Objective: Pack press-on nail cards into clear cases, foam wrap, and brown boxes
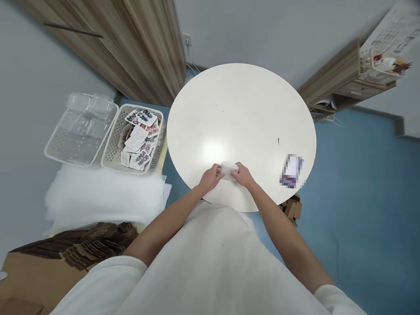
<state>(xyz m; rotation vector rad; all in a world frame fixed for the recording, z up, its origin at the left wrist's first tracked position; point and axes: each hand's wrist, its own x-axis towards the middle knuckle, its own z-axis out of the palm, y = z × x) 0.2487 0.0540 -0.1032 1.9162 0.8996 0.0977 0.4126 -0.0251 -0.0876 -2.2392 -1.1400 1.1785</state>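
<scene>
Your left hand (pixel 211 177) and right hand (pixel 243 174) meet near the close edge of the round white table (pixel 243 105) in the head view, fingers curled and partly open, pinching either end of a small white bundle (pixel 229 169). It sits between them at the tabletop; what it may contain is hidden. Work on this piece looks under way rather than finished, since you have both hands on it and it is not yet set aside. To your left, a thick stack of white sheets (pixel 105 192), a basket (pixel 111 144) of printed cards (pixel 138 138) and clear plastic containers (pixel 87 118) suggest plenty of material remains. Folded cardboard (pixel 98 245) lies nearer you, untouched. How many pieces are done, you cannot tell from here.
</scene>
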